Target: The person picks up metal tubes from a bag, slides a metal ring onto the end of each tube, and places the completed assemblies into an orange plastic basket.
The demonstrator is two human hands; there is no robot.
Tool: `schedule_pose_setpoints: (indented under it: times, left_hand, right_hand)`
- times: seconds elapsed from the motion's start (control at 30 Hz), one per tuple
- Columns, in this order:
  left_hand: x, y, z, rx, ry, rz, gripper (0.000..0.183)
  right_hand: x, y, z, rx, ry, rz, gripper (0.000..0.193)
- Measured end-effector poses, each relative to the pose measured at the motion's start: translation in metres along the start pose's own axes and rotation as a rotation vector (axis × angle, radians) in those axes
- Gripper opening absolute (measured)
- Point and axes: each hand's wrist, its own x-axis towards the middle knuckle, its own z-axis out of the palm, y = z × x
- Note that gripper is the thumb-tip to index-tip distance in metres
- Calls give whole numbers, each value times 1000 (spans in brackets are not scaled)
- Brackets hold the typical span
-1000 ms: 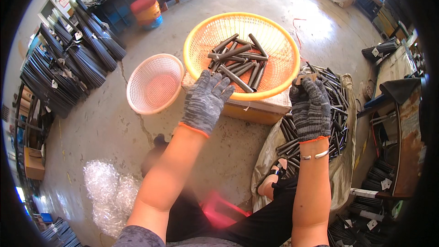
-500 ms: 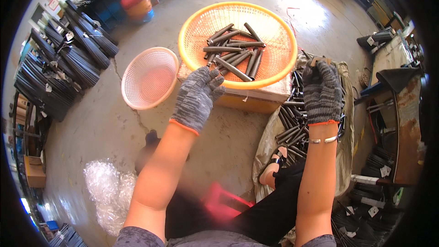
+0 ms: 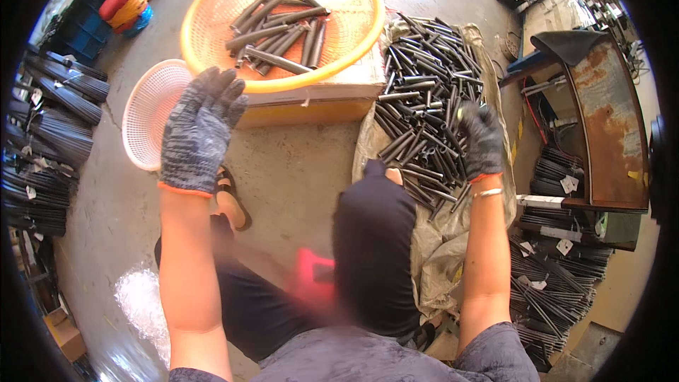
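Observation:
My left hand (image 3: 198,133), in a grey knit glove with an orange cuff, hovers by the near left rim of the orange mesh basket (image 3: 279,87). Its fingers are stretched out with nothing seen in them. Several dark tubes (image 3: 283,41) lie crosswise in the basket. Over the right side of a big heap of short black tubes (image 3: 417,88), my gloved right hand (image 3: 482,140) is closed. A small yellowish bit shows at its fingertips, too small to name. The heap lies on a pale woven sheet (image 3: 438,247).
Under the basket stands a cardboard box (image 3: 318,105). A smaller pinkish mesh basket (image 3: 145,113) sits left of it. Bundled black rods (image 3: 49,120) line the left side; more rod bundles (image 3: 559,276) and a rusty metal table (image 3: 608,120) are at right. Clear plastic wrap (image 3: 141,304) lies lower left.
My view has turned right and down. The left hand has drawn back from the tubes in the orange basket, its fingers now straighter. My right hand has turned and stays closed over the heap.

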Motion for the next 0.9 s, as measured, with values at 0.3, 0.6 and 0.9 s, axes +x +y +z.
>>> schedule_pose_setpoints:
  times: [0.3, 0.6, 0.9]
  left_hand:
    - [5, -3, -31, 97, -309, -96, 48]
    - [8, -20, -12, 246, -226, -163, 47]
    - [8, -28, -2, 423, -174, -163, 49]
  right_hand:
    - [-168, 265, -212, -1409, -72, 461, 23]
    - [-148, 288, -169, -1401, -215, 374, 28]
    - [-126, 289, -121, -1445, -66, 724, 60]
